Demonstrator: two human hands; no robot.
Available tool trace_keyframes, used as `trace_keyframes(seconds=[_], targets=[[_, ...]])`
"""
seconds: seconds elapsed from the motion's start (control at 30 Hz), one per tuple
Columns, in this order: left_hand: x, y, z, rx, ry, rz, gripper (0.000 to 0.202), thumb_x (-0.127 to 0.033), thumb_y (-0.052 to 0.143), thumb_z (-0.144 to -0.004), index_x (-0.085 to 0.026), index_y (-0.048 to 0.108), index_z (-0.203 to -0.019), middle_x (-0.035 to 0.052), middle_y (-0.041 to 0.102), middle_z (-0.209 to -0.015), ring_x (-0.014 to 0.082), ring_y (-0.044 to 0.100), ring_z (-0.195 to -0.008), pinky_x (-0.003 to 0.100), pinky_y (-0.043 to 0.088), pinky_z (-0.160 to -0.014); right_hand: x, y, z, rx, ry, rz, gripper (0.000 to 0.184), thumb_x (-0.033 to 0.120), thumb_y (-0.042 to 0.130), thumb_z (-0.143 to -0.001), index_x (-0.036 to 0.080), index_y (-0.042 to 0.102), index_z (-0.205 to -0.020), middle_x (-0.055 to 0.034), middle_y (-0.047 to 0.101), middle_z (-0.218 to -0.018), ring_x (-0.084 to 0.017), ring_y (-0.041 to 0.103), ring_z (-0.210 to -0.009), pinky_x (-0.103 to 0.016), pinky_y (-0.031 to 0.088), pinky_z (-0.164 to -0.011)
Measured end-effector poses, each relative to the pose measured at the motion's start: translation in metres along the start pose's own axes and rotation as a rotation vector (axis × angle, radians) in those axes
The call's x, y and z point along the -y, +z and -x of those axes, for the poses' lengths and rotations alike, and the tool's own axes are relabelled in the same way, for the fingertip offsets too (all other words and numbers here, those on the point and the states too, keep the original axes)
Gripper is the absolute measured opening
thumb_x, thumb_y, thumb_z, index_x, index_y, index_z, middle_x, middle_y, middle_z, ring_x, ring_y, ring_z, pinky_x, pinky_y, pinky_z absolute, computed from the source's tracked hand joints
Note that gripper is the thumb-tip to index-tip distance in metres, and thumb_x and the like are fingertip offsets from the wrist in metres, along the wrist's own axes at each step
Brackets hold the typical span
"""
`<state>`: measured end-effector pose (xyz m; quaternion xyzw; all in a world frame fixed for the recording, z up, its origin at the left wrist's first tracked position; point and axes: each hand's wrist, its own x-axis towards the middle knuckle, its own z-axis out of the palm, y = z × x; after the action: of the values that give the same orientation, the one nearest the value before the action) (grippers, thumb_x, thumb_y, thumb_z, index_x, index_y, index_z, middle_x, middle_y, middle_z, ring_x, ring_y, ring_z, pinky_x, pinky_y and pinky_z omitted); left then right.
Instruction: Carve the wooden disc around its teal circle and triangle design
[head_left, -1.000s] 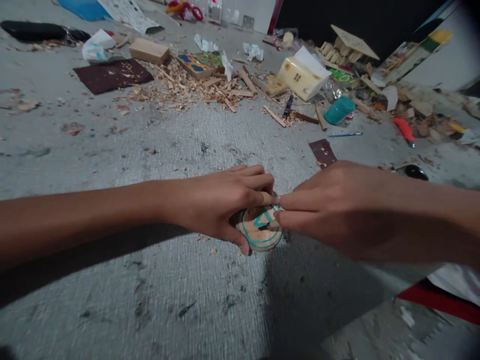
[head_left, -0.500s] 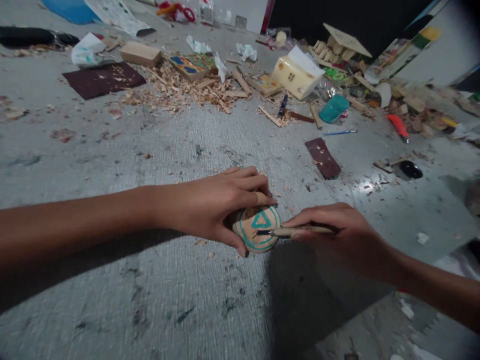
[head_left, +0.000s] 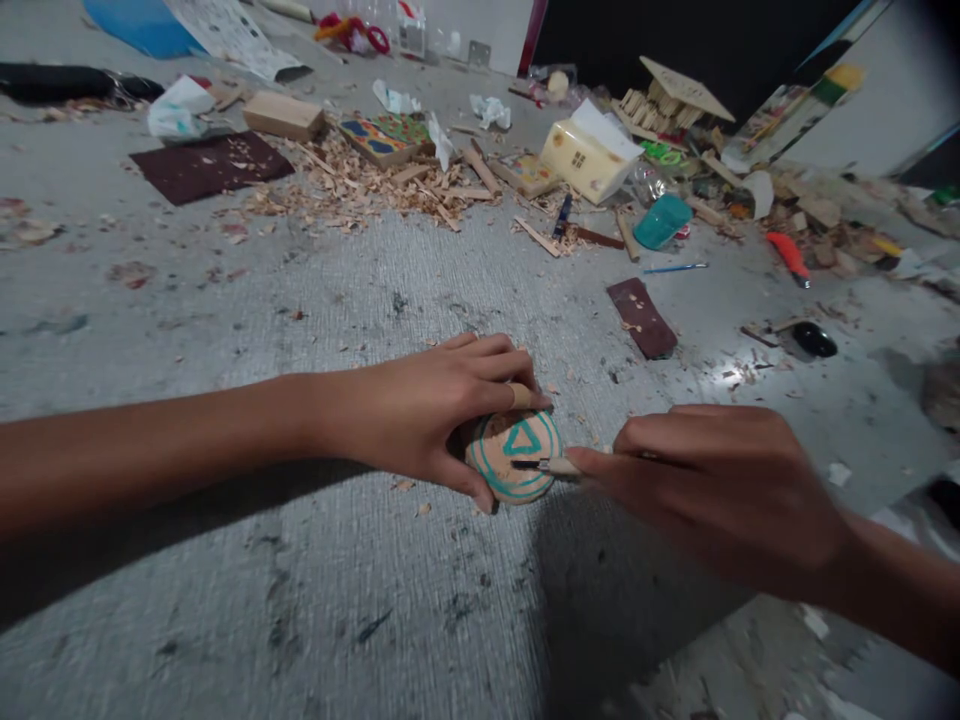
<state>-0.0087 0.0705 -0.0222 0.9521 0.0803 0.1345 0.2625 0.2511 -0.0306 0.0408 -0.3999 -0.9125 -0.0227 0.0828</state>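
A round wooden disc (head_left: 499, 470) lies on the grey surface, with a turquoise triangle inside turquoise rings on its face. My left hand (head_left: 457, 400) grips its left and upper edge between thumb and fingers; one finger wears a tan band. From the right, my right hand (head_left: 712, 480) is closed around a slim carving chisel (head_left: 556, 466) with a pale wooden handle. Its narrow metal tip reaches over the disc below the triangle and seems to touch the wood. Most of the handle is hidden under my right hand.
Beyond my hands lie heaped wood shavings (head_left: 367, 195), a wooden block (head_left: 283, 116) and dark red sandpaper (head_left: 214, 167). Further right are a yellow tissue pack (head_left: 585, 160), a teal container (head_left: 661, 221), a smaller sandpaper piece (head_left: 642, 318) and an orange-handled tool (head_left: 787, 255).
My right hand has changed its hold on the chisel: the fingers now wrap over the handle, and the back of the hand faces up. My left hand and the disc stay put.
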Motion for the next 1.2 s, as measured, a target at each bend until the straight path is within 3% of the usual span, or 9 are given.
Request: trace_keyframes(seconds=[0.1,0.2,0.33,0.5,0.67,0.83,0.93,1.0,1.2], targets=[[0.0,0.0,0.001,0.006,0.002,-0.015,0.072,-0.067,0.072,-0.09,-0.016,0.06,-0.14,0.0168,0.065,-0.128,0.0328,0.054,-0.118,0.045,0.041,-0.102,0.004,-0.005,-0.008,-0.022,-0.05,0.191,0.048,0.038,0.051,-0.109,0.022,0.054,-0.063,0.0054,0.04,-0.049,-0.012,0.038,-0.046,-0.033,0.023,-0.053],[0.0,0.0,0.001,0.008,0.003,-0.02,0.071,-0.066,0.072,-0.091,-0.016,0.061,-0.139,0.0162,0.065,-0.127,0.0324,0.054,-0.116,0.045,0.041,-0.1,0.006,-0.011,-0.011,-0.006,-0.283,0.292,0.035,0.025,0.051,-0.105,0.023,0.06,-0.072,0.0031,0.047,-0.056,-0.015,0.041,-0.052,-0.036,0.023,-0.056],[0.0,0.0,0.0,0.001,0.012,-0.016,0.071,-0.067,0.072,-0.09,-0.015,0.062,-0.138,0.0156,0.064,-0.123,0.0327,0.054,-0.115,0.045,0.041,-0.1,0.008,-0.021,-0.018,0.094,-0.531,0.288,0.027,0.013,0.046,-0.098,0.024,0.068,-0.088,-0.0014,0.06,-0.073,-0.019,0.047,-0.065,-0.039,0.031,-0.062],[0.0,-0.001,-0.002,0.014,0.025,-0.002,0.069,-0.067,0.067,-0.094,-0.015,0.062,-0.139,0.0162,0.064,-0.121,0.0325,0.053,-0.114,0.044,0.043,-0.1,0.015,-0.025,-0.036,0.172,-0.692,0.264,0.023,0.011,0.053,-0.094,0.023,0.067,-0.08,-0.003,0.058,-0.071,-0.021,0.043,-0.065,-0.039,0.031,-0.062],[0.001,-0.003,-0.002,0.031,0.044,0.021,0.058,-0.067,0.062,-0.097,-0.017,0.067,-0.125,0.0158,0.063,-0.12,0.0315,0.052,-0.112,0.043,0.044,-0.098,0.005,-0.028,-0.057,0.34,-0.546,0.061,0.04,0.018,0.039,-0.107,0.026,0.061,-0.074,0.0,0.055,-0.065,-0.018,0.039,-0.059,-0.039,0.029,-0.06],[0.003,-0.002,-0.003,0.015,0.07,0.015,0.057,-0.069,0.063,-0.096,-0.016,0.069,-0.115,0.0161,0.062,-0.119,0.0317,0.052,-0.11,0.042,0.045,-0.096,-0.021,-0.026,-0.073,0.434,-0.405,-0.146,0.043,0.022,0.041,-0.111,0.021,0.053,-0.071,0.0057,0.042,-0.06,-0.011,0.031,-0.053,-0.034,0.019,-0.055],[0.003,-0.001,-0.003,0.011,0.063,0.02,0.059,-0.066,0.065,-0.096,-0.014,0.067,-0.124,0.0164,0.062,-0.122,0.0326,0.052,-0.114,0.043,0.044,-0.098,-0.031,-0.016,-0.062,0.383,-0.395,-0.284,0.035,0.016,0.046,-0.109,0.02,0.055,-0.076,0.007,0.044,-0.062,-0.009,0.033,-0.053,-0.032,0.021,-0.054],[0.003,-0.001,-0.003,0.017,0.048,0.031,0.061,-0.065,0.067,-0.095,-0.015,0.065,-0.13,0.0161,0.062,-0.124,0.0328,0.052,-0.115,0.044,0.044,-0.099,-0.032,-0.007,-0.046,0.326,-0.306,-0.289,0.03,0.018,0.05,-0.109,0.019,0.061,-0.081,0.0078,0.046,-0.06,-0.008,0.038,-0.051,-0.029,0.025,-0.052],[0.004,0.0,-0.001,-0.004,0.038,0.057,0.065,-0.063,0.072,-0.093,-0.014,0.063,-0.135,0.0161,0.064,-0.122,0.032,0.054,-0.114,0.043,0.043,-0.101,-0.016,0.022,0.001,0.016,-0.106,-0.276,0.012,0.02,0.062,-0.104,0.019,0.073,-0.107,0.0023,0.07,-0.073,-0.01,0.058,-0.052,-0.026,0.04,-0.053]])
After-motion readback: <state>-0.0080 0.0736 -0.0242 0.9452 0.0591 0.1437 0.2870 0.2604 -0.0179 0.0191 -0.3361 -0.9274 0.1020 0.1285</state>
